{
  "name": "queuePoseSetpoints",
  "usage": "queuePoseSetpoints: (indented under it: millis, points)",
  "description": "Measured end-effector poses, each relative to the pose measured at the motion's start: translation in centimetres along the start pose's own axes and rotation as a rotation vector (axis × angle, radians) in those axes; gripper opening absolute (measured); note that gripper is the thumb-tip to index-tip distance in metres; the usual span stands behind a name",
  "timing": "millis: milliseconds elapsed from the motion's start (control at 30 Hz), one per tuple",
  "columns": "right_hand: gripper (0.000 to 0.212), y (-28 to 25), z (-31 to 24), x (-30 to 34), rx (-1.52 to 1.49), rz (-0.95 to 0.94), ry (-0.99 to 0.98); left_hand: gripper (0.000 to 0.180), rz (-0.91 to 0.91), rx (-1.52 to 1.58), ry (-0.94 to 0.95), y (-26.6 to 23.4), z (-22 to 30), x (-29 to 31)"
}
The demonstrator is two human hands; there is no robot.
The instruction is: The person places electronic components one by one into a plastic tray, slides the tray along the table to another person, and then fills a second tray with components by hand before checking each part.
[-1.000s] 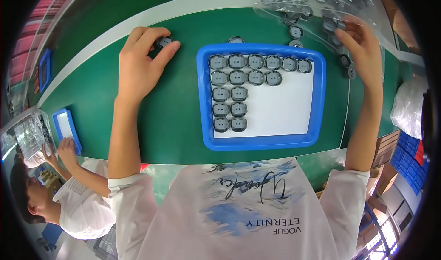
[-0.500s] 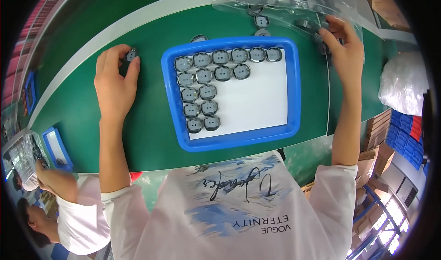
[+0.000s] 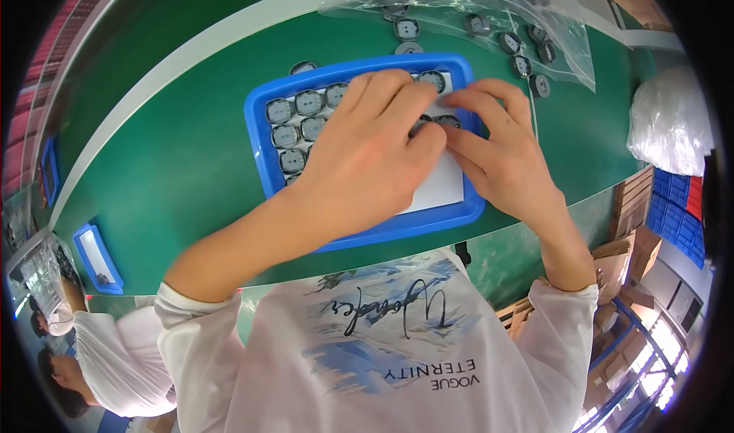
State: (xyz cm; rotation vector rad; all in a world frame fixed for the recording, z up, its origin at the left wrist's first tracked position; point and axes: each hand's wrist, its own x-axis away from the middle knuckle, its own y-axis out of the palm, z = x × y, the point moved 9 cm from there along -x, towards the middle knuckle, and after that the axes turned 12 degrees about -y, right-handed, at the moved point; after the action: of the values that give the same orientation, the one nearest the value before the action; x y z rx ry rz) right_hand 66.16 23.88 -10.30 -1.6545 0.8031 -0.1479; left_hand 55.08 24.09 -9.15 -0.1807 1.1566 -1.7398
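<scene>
A blue tray (image 3: 257, 139) lined with a white sheet (image 3: 442, 187) lies before me, with rows of small grey rounded plastic housings (image 3: 309, 103) in it. My left hand (image 3: 367, 158) reaches across the tray and covers much of the rows. Its thumb and fingers pinch a dark grey housing (image 3: 420, 124), mostly hidden. From the right, my right hand (image 3: 501, 150) comes over the tray rim, its fingers closed at another grey housing (image 3: 446, 121) beside the first. The two hands' fingertips nearly meet.
Loose housings (image 3: 521, 66) lie on the green table (image 3: 176, 150) beyond the tray, some under a clear plastic bag (image 3: 451, 1). A smaller blue tray (image 3: 98, 259) stands at the left, near another person (image 3: 126, 360). At the right is a bundle of clear plastic (image 3: 669, 127).
Both hands have moved inward over the tray, the left from the bare table at left with a housing, the right from the loose housings at the far right. The view has shifted slightly.
</scene>
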Motion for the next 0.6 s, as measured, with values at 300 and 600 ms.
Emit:
queuePoseSetpoints:
  millis: [300, 600]
  points:
    - [0.017, -0.9, 2.6, 0.6, -0.030, 0.117, 0.062, 0.014, -0.015, -0.118, -0.021, 2.2, -1.2, -1.8]
    - [0.017, -1.5, 3.7, -1.2, -0.004, 0.040, -0.035, 0.019, -0.023, -0.092, -0.078, 0.4, -2.2, -2.6]
